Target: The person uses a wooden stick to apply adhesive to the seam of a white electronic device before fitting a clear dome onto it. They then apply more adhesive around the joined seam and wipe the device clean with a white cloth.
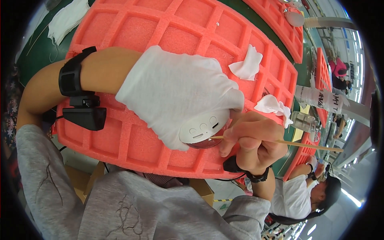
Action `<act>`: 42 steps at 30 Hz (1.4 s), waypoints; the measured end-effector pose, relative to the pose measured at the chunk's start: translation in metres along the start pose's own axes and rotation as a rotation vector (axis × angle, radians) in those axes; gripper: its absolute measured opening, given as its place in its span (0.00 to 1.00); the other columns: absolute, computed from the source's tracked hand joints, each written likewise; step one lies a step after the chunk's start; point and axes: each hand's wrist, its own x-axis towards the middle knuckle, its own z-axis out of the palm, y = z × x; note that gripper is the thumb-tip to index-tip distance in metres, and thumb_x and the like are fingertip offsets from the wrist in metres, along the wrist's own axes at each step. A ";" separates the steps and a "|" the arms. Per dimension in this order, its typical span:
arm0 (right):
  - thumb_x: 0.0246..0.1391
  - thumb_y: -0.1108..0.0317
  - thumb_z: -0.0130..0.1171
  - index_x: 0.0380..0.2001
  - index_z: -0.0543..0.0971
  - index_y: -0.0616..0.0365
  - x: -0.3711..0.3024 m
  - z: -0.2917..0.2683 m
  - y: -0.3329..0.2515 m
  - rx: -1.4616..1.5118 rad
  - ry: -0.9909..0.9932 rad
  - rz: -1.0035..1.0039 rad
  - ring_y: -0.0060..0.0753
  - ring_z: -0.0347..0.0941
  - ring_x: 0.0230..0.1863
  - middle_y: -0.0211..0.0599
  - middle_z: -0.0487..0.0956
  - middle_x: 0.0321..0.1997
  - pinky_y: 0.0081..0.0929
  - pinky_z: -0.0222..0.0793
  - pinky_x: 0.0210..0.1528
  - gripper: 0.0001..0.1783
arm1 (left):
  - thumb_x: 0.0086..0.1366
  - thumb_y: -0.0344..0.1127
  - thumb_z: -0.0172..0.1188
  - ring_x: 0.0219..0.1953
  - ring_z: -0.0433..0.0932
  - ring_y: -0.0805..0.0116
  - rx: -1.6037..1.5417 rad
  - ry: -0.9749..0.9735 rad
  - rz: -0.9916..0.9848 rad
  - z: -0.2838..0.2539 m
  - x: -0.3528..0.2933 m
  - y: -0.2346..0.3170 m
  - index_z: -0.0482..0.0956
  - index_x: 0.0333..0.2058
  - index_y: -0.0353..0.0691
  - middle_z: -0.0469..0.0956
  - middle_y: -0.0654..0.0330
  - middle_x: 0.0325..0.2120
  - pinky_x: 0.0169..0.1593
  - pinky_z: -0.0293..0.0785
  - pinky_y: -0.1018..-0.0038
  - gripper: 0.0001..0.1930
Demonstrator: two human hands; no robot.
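Observation:
My left hand (188, 88), in a white cloth glove, is closed around a small rounded white device (204, 127). Outlined round buttons and narrow slots mark its white face, and a clear, shiny part shows along its lower edge. Bare-fingered, my right hand (256, 138) pinches a thin wooden stick (310, 146). One end of the stick rests against the device's lower edge; the other points out to the right. Both hands are over a pink foam tray (136, 30) with square compartments. The left hand's fingertips are partly hidden behind the device.
Two crumpled white wipes (249, 64) lie on the tray's right side. A white glove (68, 20) is on the green table at the upper left. A glass jar (306, 121) and another pink foam tray (280, 24) stand beyond. A co-worker (294, 196) sits at the lower right.

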 end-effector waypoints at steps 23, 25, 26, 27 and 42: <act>0.76 0.59 0.42 0.36 0.70 0.64 -0.004 0.003 -0.003 -0.029 -0.022 0.051 0.22 0.72 0.14 0.36 0.77 0.17 0.18 0.65 0.21 0.19 | 0.42 0.39 0.74 0.28 0.77 0.50 0.146 0.182 0.136 0.008 0.000 -0.008 0.79 0.32 0.37 0.77 0.56 0.23 0.35 0.73 0.61 0.20; 0.76 0.59 0.42 0.36 0.70 0.64 -0.010 0.003 0.002 0.063 0.049 0.096 0.23 0.72 0.13 0.39 0.78 0.20 0.20 0.66 0.20 0.18 | 0.42 0.39 0.74 0.28 0.77 0.50 0.115 0.179 0.115 0.009 -0.001 -0.008 0.78 0.32 0.37 0.78 0.56 0.23 0.35 0.73 0.61 0.19; 0.76 0.59 0.42 0.37 0.70 0.65 -0.012 0.003 0.003 0.106 0.084 0.117 0.23 0.72 0.13 0.41 0.78 0.21 0.20 0.67 0.20 0.18 | 0.42 0.39 0.74 0.28 0.77 0.50 0.086 0.176 0.098 0.009 -0.001 -0.007 0.78 0.32 0.38 0.78 0.57 0.23 0.35 0.73 0.61 0.19; 0.76 0.59 0.42 0.37 0.70 0.65 -0.013 0.003 0.004 0.102 0.081 0.115 0.23 0.72 0.13 0.41 0.78 0.21 0.20 0.67 0.20 0.18 | 0.43 0.39 0.74 0.28 0.78 0.50 0.058 0.174 0.080 0.009 -0.002 -0.007 0.78 0.32 0.38 0.78 0.57 0.22 0.35 0.73 0.61 0.19; 0.76 0.60 0.39 0.36 0.70 0.66 -0.005 0.005 0.001 0.047 0.035 0.059 0.24 0.74 0.13 0.39 0.75 0.16 0.19 0.68 0.20 0.20 | 0.43 0.40 0.73 0.27 0.78 0.51 0.098 0.206 0.156 0.009 -0.003 -0.009 0.78 0.27 0.39 0.77 0.57 0.21 0.33 0.73 0.61 0.16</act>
